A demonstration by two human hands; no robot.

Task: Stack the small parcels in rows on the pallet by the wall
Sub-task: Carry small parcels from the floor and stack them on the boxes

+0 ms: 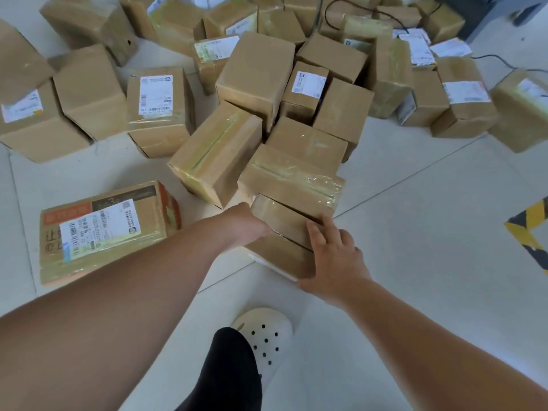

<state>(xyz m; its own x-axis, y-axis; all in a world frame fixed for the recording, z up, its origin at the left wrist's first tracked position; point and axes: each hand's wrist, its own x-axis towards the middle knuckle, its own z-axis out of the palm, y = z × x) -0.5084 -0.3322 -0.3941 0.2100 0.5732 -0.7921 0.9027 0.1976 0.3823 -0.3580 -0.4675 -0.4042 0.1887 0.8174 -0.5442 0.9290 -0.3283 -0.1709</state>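
Note:
A small brown taped parcel [281, 232] lies on the floor at the near edge of a heap of cardboard parcels [255, 75]. My left hand [243, 225] is at its left end, fingers hidden behind the box. My right hand [333, 253] lies on its right side, fingers spread over the top edge and thumb along the near corner. A longer taped parcel [293, 179] sits right behind it, touching it. No pallet is in view.
A flat printed box with a white label [103, 229] lies to the left. Labelled parcels [157, 111] spread across the back. Pale floor tiles [415, 232] stretch to the right, with yellow-black hazard tape [530, 229] at the right edge. My foot in a white clog [264, 336] stands below the hands.

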